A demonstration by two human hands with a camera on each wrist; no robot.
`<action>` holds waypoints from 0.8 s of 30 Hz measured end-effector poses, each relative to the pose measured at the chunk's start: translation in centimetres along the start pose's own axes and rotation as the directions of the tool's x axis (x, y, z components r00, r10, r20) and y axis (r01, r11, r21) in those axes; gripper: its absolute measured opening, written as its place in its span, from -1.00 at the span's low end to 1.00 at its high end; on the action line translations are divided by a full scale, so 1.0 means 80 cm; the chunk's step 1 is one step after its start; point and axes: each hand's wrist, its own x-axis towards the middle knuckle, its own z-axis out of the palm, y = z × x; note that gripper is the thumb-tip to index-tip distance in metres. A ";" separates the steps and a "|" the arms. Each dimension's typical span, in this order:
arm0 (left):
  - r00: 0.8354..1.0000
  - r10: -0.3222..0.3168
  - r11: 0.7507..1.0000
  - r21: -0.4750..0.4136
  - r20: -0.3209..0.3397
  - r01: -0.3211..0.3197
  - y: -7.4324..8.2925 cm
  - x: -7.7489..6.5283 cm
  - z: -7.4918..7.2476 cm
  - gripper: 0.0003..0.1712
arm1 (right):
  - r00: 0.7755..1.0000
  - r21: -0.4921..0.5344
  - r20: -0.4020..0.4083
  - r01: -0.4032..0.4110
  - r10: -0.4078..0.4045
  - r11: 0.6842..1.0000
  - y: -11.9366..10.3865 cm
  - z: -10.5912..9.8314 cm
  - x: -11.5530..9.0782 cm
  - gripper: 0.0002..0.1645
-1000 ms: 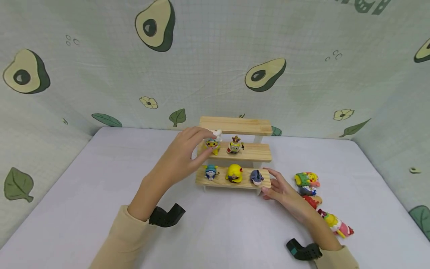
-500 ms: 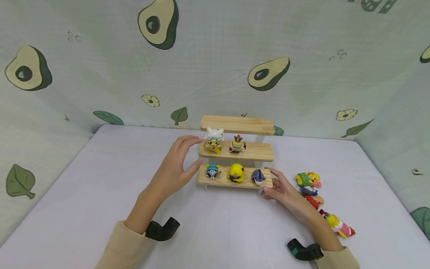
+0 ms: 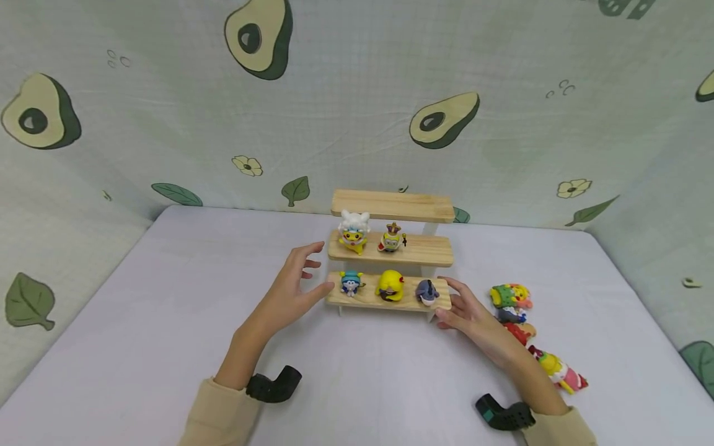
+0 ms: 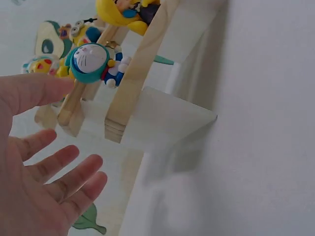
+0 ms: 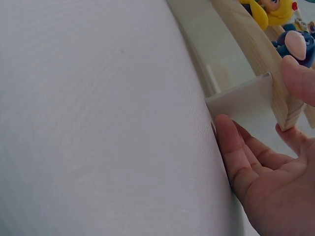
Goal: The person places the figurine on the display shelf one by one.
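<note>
A three-tier wooden display stand (image 3: 426,249) stands on the table. Its bottom board carries a teal-hatted cat figurine (image 3: 351,283), a yellow-haired figurine (image 3: 390,285) and a blue-grey donkey figurine (image 3: 427,292). On the middle board are a yellow figurine in a fluffy white hat (image 3: 354,232) and a crowned minion figurine (image 3: 392,238). My left hand (image 3: 287,294) is empty beside the stand's left end, fingers spread, thumb toward the bottom board. My right hand (image 3: 468,316) grips the bottom board's right end; the right wrist view shows its thumb (image 5: 299,81) against the board.
Several colourful figurines (image 3: 510,296) lie to the right of my right hand, with a yellow and pink one (image 3: 558,370) nearer me by the forearm. A cloth printed with avocados (image 3: 444,121) hangs behind the white table (image 3: 357,378).
My left hand has let go of the white-hatted figurine, leaving it on the middle board, and moved left and down beside the bottom board. My right hand stays at the stand.
</note>
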 end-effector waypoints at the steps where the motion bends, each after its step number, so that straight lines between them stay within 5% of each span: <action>1: 1.000 -0.008 1.000 -0.023 0.014 0.008 -0.004 0.001 0.001 -0.19 | 1.000 0.001 0.000 -0.001 0.001 1.000 0.000 0.000 0.000 -0.14; 12: 0.977 -0.087 0.951 -0.276 0.196 0.140 -0.049 -0.002 0.012 -0.24 | 1.000 0.002 0.003 0.024 -0.024 1.000 0.003 0.000 0.001 -0.16; 24: 0.976 -0.098 0.933 -0.323 0.192 0.157 -0.063 -0.005 0.026 -0.21 | 1.000 -0.010 -0.007 0.015 -0.015 1.000 0.000 0.000 0.000 -0.15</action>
